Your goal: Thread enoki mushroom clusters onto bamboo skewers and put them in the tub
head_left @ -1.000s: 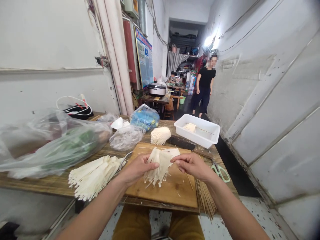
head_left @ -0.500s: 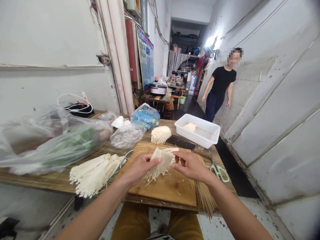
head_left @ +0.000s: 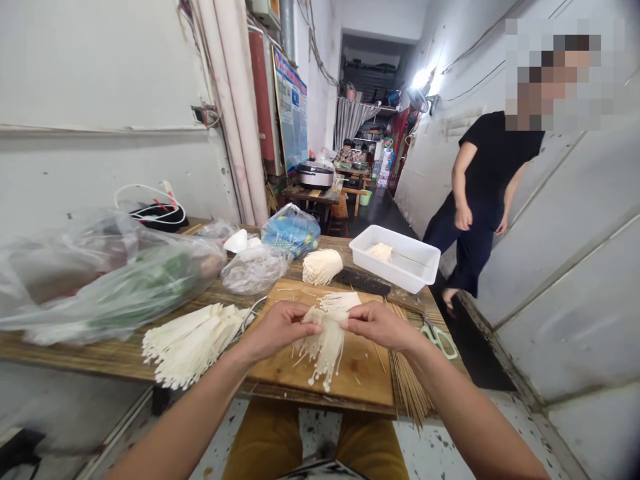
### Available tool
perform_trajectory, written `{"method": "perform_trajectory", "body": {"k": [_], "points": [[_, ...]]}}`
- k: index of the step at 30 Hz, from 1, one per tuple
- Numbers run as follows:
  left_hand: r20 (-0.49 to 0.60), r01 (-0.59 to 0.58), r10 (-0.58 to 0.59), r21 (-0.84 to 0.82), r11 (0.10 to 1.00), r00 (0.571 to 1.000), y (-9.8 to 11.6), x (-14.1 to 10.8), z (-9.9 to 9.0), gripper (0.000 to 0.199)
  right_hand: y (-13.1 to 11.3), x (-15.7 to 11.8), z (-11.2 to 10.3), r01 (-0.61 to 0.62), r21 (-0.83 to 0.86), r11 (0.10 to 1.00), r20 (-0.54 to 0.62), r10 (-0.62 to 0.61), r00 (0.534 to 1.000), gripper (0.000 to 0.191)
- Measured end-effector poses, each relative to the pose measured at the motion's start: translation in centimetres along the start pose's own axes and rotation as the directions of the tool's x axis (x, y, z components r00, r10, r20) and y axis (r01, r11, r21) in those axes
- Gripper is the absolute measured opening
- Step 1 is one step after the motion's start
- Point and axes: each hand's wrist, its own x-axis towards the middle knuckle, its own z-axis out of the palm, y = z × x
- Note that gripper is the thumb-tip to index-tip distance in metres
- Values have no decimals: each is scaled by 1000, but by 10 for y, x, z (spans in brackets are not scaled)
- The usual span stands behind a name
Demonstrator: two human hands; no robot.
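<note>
White, thin-stemmed enoki mushrooms [head_left: 327, 347], pinched between thumb and fingers of left hand [head_left: 286, 328] and right hand [head_left: 377, 325], above brown rectangular wooden cutting board [head_left: 355, 380].

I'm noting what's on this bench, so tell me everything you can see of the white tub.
The white tub is rectangular and open-topped, with a rim, and looks like translucent plastic. It stands upright, at a slant, on the far right of the wooden table. Inside lie a small pale mushroom bundle towards the left and a thin stick. Nobody is touching it.
</note>
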Motion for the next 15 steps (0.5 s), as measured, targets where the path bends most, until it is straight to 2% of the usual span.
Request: {"method": "perform_trajectory", "body": {"k": [6,9,12,15], "points": [[27,137,-135,-275,952,991,-9,0,4,22,0,2,-1,13,-17,1000,-22,-14,1000,50],[17,183,-188,-342,922,982,-14,0,2,27,6,0,-6,27,-73,997,-58,-31,998,38],[-64,208,-257,-415,886,964,-16,-1,-1,35,15,-8,-12,22,-179,984,-163,-52,985,29],[-120,240,-328,-461,855,937,-15,-2,-3,38,19,-17,-15,22,-314,949,-288,-118,950,22]]}}
